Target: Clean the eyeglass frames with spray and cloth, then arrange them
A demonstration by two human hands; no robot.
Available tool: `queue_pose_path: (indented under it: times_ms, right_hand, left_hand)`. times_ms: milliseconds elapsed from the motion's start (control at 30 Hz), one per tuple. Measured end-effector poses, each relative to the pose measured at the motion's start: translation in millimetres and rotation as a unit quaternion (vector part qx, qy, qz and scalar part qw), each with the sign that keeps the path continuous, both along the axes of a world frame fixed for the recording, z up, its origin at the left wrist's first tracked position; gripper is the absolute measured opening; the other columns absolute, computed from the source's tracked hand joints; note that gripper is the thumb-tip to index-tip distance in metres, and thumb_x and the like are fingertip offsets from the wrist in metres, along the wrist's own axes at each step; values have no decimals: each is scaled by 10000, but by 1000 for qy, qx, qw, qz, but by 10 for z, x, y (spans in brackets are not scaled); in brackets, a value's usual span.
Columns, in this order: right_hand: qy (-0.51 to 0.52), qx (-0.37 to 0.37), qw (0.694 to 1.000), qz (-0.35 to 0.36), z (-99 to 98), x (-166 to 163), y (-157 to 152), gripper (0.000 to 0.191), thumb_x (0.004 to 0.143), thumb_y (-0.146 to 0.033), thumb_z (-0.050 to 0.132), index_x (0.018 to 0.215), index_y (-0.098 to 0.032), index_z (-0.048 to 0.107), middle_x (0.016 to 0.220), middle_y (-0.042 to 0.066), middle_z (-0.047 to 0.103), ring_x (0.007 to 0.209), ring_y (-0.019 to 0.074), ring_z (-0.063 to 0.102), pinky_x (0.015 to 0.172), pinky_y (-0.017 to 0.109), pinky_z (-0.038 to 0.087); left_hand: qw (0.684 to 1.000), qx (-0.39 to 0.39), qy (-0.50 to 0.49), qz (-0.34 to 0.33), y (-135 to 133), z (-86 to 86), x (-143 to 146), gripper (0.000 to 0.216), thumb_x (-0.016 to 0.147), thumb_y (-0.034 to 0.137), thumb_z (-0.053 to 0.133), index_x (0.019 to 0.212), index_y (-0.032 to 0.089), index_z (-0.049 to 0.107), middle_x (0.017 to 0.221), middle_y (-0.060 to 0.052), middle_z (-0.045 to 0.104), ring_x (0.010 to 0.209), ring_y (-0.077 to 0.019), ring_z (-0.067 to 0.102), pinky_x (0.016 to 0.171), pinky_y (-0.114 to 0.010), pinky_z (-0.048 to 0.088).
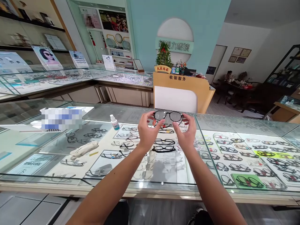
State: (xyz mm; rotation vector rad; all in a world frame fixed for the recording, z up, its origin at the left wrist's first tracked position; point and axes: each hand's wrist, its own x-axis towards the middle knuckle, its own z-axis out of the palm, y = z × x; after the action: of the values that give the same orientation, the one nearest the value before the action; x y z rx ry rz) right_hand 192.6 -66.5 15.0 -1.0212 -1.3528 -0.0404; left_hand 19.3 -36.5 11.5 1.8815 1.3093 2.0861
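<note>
I hold a pair of dark-framed glasses (168,116) up above a glass display counter (70,175). My left hand (147,131) pinches the left end of the frame. The frame's right end sits between the fingers of my right hand (187,132). Both arms stretch forward over the counter. Under the glass lie several rows of eyeglass frames (164,148) on white trays. A small white dropper bottle (114,122) stands on the counter to the left of my left hand.
A folded pale cloth (84,148) lies on the glass at the left. A wooden cashier desk (182,92) with a small green tree stands behind the counter. More glass cases (58,78) run along the left wall. People sit at a dark table (236,84) at the far right.
</note>
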Motion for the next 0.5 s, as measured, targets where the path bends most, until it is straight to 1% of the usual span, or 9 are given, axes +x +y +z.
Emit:
queue_pose_path:
  times_ms: [133,333,500]
  right_hand:
    - [-2,17,1000,-5,-2,0,-10,472,936,-481,763,1312,-233,625,1170,102,658,993,260,615,901,444,515]
    - [-2,13,1000,-9,4,-4,-18,476,935,-501,756,1309,-239,625,1169,106,656,1008,267,609,897,448,517]
    - [-4,10,1000,-9,11,-5,-16,462,947,-491,743,1307,-228,621,1168,112,672,996,266,635,882,440,523]
  left_hand:
    - [999,-22,-9,-22,19,-22,7,536,895,553,811,1286,213,674,1123,-77,756,950,-216,704,842,-383,520]
    - [999,-40,-18,-30,27,-34,11,518,891,552,809,1267,218,686,1104,-77,760,954,-224,711,837,-389,527]
    - [999,-23,-12,-20,14,-21,14,511,886,550,817,1246,219,671,1096,-66,739,935,-211,698,835,-378,521]
